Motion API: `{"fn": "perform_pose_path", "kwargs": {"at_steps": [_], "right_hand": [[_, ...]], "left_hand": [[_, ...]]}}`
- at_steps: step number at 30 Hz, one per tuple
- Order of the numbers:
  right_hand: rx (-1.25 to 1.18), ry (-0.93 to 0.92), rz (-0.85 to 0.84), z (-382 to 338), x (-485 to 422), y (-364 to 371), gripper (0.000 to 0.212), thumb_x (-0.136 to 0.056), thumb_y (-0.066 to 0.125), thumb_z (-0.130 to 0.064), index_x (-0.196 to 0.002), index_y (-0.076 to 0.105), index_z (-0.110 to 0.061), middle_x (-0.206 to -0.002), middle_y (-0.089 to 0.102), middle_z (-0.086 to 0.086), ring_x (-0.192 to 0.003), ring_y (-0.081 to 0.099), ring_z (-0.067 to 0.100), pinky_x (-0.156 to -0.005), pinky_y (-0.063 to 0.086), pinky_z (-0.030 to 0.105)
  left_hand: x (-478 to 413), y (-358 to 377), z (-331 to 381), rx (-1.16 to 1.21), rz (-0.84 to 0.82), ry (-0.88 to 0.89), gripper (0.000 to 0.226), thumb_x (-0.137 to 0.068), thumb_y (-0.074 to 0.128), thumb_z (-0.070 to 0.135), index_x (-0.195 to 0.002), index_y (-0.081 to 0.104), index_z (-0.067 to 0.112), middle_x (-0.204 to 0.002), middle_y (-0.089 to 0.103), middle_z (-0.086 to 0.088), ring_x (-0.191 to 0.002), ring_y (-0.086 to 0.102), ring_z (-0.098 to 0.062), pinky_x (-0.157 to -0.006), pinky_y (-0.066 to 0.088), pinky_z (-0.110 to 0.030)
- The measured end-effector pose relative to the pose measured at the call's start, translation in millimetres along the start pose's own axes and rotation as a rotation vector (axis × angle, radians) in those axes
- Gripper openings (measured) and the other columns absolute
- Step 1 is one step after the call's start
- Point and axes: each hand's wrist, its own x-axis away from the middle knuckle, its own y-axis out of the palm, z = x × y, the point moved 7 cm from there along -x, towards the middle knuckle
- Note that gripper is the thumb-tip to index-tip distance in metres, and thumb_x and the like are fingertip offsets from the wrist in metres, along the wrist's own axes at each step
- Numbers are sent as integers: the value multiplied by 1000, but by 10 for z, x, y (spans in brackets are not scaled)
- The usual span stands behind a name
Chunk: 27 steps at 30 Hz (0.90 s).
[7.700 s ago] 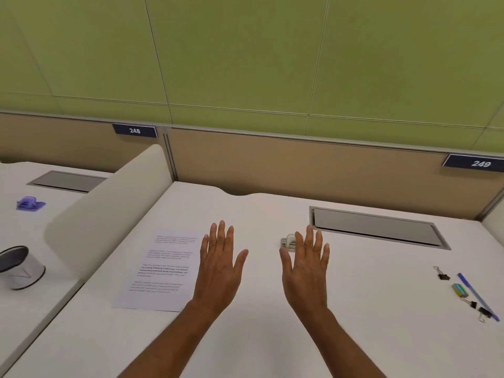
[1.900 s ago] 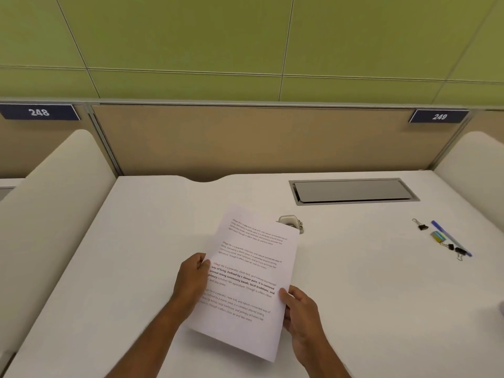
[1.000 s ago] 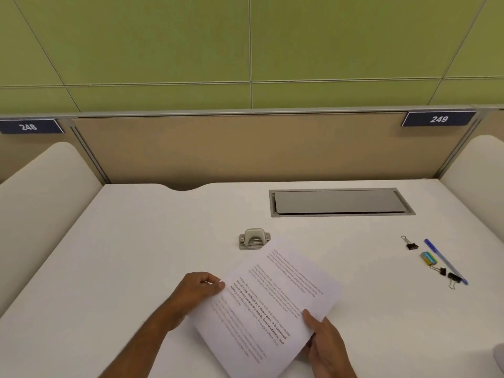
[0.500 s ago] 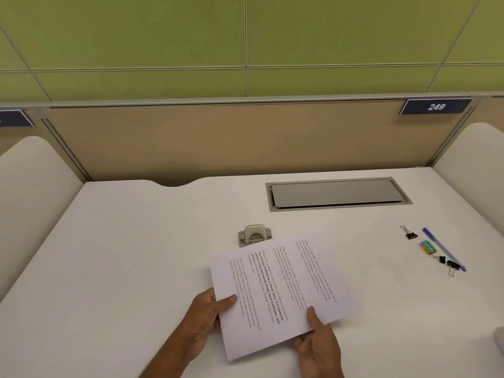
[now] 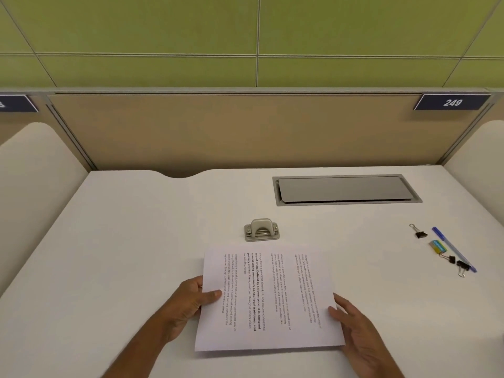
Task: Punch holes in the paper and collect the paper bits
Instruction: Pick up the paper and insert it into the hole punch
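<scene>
Table: white, carries everything.

Paper: lies flat near you, long axis left to right, and its far long edge stops just short of the punch without touching it.

Punch: straight ahead of the sheet's middle, about midway between your hands.

Left hand: fingers curled at the left short edge, thumb on top, pinching.

Right hand: thumb clamps the right edge; fingers beneath mostly hidden.

Judgement: feed the sheet straight forward.
</scene>
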Motion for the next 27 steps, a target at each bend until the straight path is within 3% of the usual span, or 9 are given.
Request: {"fn": "perform_pose_path", "kwargs": {"at_steps": [4, 10, 14, 19, 23, 27], "right_hand": [[307, -33, -15, -200, -54, 32, 19, -98, 61, -20, -114, 71, -16, -104, 78, 10, -96, 74, 34, -88, 56, 51], [444, -223, 170, -491, -250, 234, 13, -98, 63, -22, -94, 74, -17, -95, 76, 0, -85, 70, 19, -66, 50, 28], [530, -265, 219, -537, -428, 313, 15, -96, 62, -21, -88, 74, -19, -89, 77, -2, -86, 72, 23, -78, 57, 38], [586, -261, 216, -555, -563, 290, 18, -92, 62, -18, -79, 73, -11, -80, 76, 6, -79, 71, 33, -78, 59, 49], [544, -237, 181, -521, -625, 242, 17, -91, 64, -15, -81, 70, -3, -91, 73, 21, -69, 63, 28, -72, 56, 43], [489, -193, 137, -528, -627, 225, 16, -92, 65, -12, -82, 75, -6, -88, 77, 16, -80, 72, 38, -82, 59, 54]], "left_hand": [[-28, -18, 23, -13, 4, 3, 31, -90, 72, 9, -121, 68, 11, -111, 77, -8, -101, 74, -28, -85, 59, -40], [-116, 1, 1, -1, 11, -5, 33, -90, 71, 10, -122, 67, 11, -112, 77, -8, -102, 74, -28, -81, 58, -37], [-188, 9, -41, -6, 33, -16, 33, -89, 73, 10, -121, 67, 11, -110, 77, -8, -101, 74, -28, -86, 59, -42], [-228, -11, -87, -2, 76, -47, 30, -89, 73, 9, -119, 69, 11, -107, 78, -8, -101, 74, -28, -93, 57, -46], [-238, -35, -100, 25, 103, -56, 26, -92, 69, 11, -118, 70, 11, -106, 78, -9, -99, 75, -29, -88, 58, -43], [-257, -37, -50, 81, 164, -34, 22, -97, 64, 24, -114, 72, 12, -103, 79, -8, -97, 74, -29, -77, 57, -36]]}}
